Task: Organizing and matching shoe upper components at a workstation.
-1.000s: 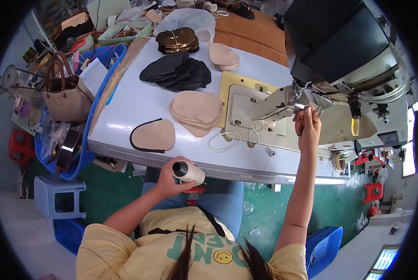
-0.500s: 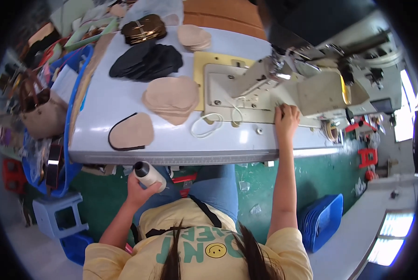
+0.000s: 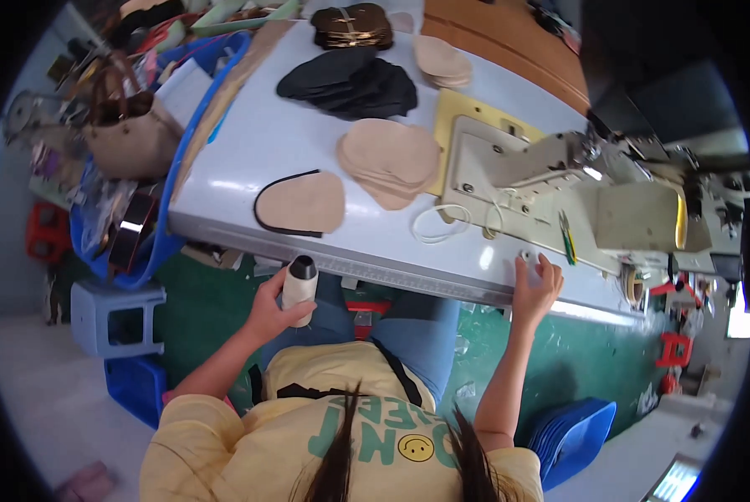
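Observation:
My left hand [image 3: 276, 305] is wrapped round a cone of white thread [image 3: 299, 293] with a black tip, held upright just off the table's front edge. My right hand [image 3: 539, 289] is over the front edge at the right, thumb and fingers apart. At its fingertips a small white bobbin [image 3: 525, 253] lies on the table; I cannot tell whether they touch. Green-and-yellow thread snips [image 3: 567, 238] rest on the bed of the sewing machine [image 3: 550, 167], beyond that hand. A loop of white cord [image 3: 439, 224] lies at the machine's left front.
Left of the machine are beige pieces [image 3: 390, 159], black pieces [image 3: 347, 82], a strapped brown bundle [image 3: 351, 27] and one beige piece with black edging [image 3: 301, 203]. A blue bin [image 3: 170, 197] with a handbag borders the table's left end. Stacked blue baskets [image 3: 575, 439] stand on the floor.
My right hand has come off the machine bed, uncovering the snips, and moved nearer to the bobbin. My left hand still holds the thread cone, now more upright. The view has turned.

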Demonstrator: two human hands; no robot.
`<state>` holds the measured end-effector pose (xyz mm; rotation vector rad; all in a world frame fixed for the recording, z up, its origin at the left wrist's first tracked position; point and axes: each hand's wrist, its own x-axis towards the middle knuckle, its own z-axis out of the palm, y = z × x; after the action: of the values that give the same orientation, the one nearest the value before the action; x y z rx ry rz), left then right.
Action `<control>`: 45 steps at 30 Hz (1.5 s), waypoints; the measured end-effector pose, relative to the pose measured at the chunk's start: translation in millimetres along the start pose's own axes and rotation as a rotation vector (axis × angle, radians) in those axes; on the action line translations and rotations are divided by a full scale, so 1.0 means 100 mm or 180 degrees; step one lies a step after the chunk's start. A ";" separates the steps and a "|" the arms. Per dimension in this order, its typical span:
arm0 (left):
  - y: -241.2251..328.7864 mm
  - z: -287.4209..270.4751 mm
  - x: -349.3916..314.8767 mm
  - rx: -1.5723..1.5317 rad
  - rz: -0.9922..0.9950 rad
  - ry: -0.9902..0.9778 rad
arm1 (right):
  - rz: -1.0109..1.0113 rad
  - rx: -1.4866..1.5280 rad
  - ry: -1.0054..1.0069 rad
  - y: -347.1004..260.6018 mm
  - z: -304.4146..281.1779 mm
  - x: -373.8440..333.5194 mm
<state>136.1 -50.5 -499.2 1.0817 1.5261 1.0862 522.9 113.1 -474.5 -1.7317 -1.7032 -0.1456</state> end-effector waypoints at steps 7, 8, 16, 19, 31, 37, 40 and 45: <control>-1.23 -0.75 -0.35 -0.0312 -0.1049 0.0898 | -0.0140 0.0109 -0.0153 -0.06 0.08 0.05; -1.33 -0.82 -0.45 -0.0715 -0.1394 0.1353 | -0.0174 0.0155 -0.0234 -0.08 0.17 0.06; -2.68 -1.36 -0.50 -0.1779 -0.3079 0.1541 | 0.0857 0.1707 -0.0283 0.24 0.14 0.05; -3.00 -1.63 -0.08 -0.1516 -0.3223 0.2247 | 0.1011 0.1892 -0.0372 0.23 -0.03 0.07; -2.28 -1.76 0.58 -0.0628 -0.2398 0.1079 | 0.1157 0.2863 -0.1345 -0.44 -0.18 0.00; -0.90 -0.79 0.16 0.1712 -0.0816 -0.2017 | 0.0684 0.2987 -0.1901 -1.01 -0.09 0.07; 0.26 -0.41 0.18 0.0851 -0.0029 -0.2384 | 0.0774 0.3498 -0.2710 -1.31 -0.02 0.09; 1.11 0.17 0.39 0.0499 0.1817 -0.0608 | 0.0741 0.3914 -0.4094 -1.71 -0.01 -0.04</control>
<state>160.9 14.1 -401.9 1.7456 1.1902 1.2045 366.4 92.3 -409.6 -0.9129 -1.5727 2.0158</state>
